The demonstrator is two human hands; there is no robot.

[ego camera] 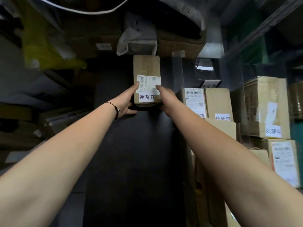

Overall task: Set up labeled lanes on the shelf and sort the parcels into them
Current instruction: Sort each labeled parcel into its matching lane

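Note:
A brown cardboard parcel [146, 69] with a white shipping label and a white tag reading 异常件 lies lengthwise on the dark shelf board [131, 153], far back in the middle lane. My left hand [127, 101] grips its near left corner, thumb on the label. My right hand [164, 98] grips its near right corner, thumb on top. Both arms stretch forward. To the right, beyond a clear divider [177, 74], stand parcels tagged 待处理 [218, 104].
A lane tag [209, 84] stands behind the right parcels. Further right are boxes tagged 处理中 [268, 110]. Grey and yellow bags [49, 51] fill the left side. A grey bag [137, 36] and cartons [178, 45] lie behind the held parcel.

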